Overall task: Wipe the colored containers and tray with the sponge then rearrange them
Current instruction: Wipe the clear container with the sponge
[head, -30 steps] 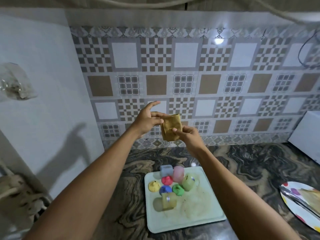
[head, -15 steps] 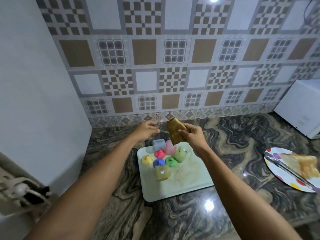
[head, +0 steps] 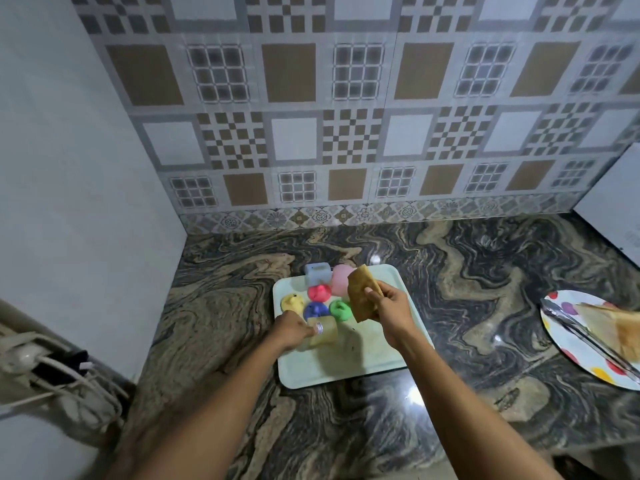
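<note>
- Work surface: a marbled countertop [head: 467, 289] backed by a tiled wall [head: 346, 133] at 12 o'clock.
- Tray [head: 367, 362]: pale and rectangular, flat on the countertop near the centre of the view. Its 6 o'clock half is bare and shows smears.
- Containers: all grouped on the 12 o'clock half of the tray.
  - Pale blue container [head: 316, 271] at 11 o'clock, at the far rim.
  - Pink container [head: 340, 280] just beside it at 3 o'clock, partly behind the sponge.
  - Red container [head: 319, 292] in the middle of the group.
  - Yellow container [head: 292, 303] at 9 o'clock, by the left rim.
  - Blue container [head: 316, 310] and green container [head: 339, 310] side by side, at 6 o'clock of the red one.
  - Pale yellow container [head: 327, 332] nearest the person, at 6 o'clock of the blue one.
- Right hand [head: 391, 310]: raised above the tray, thumb and fingers pinching a tan sponge [head: 360, 292], which stands on edge.
- Left hand [head: 292, 329]: apart from the right, low at the tray's 9 o'clock side, its fingertips at the pale yellow container. Whether it has a closed grip cannot be told.
- At 3 o'clock, well apart from the tray: a spotted plate [head: 568, 344] carrying metal tongs [head: 588, 337] and a slice of toast [head: 620, 327].
- At 8 o'clock: a cluster of cables [head: 52, 372].
</note>
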